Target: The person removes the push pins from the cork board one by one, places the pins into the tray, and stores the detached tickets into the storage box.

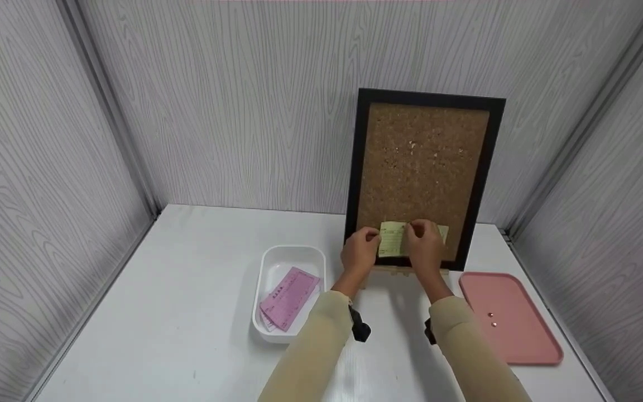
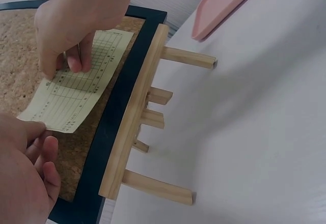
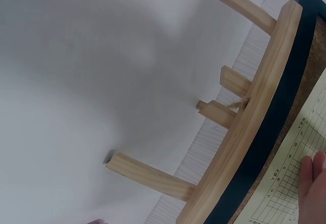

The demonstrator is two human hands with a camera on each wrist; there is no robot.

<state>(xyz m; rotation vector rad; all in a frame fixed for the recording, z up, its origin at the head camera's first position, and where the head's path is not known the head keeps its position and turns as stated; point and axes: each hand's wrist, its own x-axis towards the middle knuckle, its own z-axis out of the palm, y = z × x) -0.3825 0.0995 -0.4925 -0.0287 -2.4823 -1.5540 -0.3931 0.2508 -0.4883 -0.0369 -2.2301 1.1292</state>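
Note:
A black-framed corkboard (image 1: 425, 173) leans at the back on a wooden easel (image 2: 137, 112). Against its lower part lies a pale yellow printed slip (image 1: 391, 243), lined like a form. My left hand (image 1: 360, 254) pinches the slip's lower left corner between thumb and finger, its other fingers loosely curled. My right hand (image 1: 426, 248) is at the middle of the slip's upper edge, fingers bent over the paper and fingertips against it. Whatever may be between those fingertips is hidden. In the right wrist view, fingertips (image 3: 305, 175) touch the slip's printed face.
Left of the easel, a white basin (image 1: 282, 253) holds pink printed slips (image 1: 292, 296). On the right lies a pink tray (image 1: 522, 329) with two small shiny metal pieces (image 1: 492, 319). Grey wood-patterned walls (image 1: 232, 111) enclose the white table (image 1: 148, 312).

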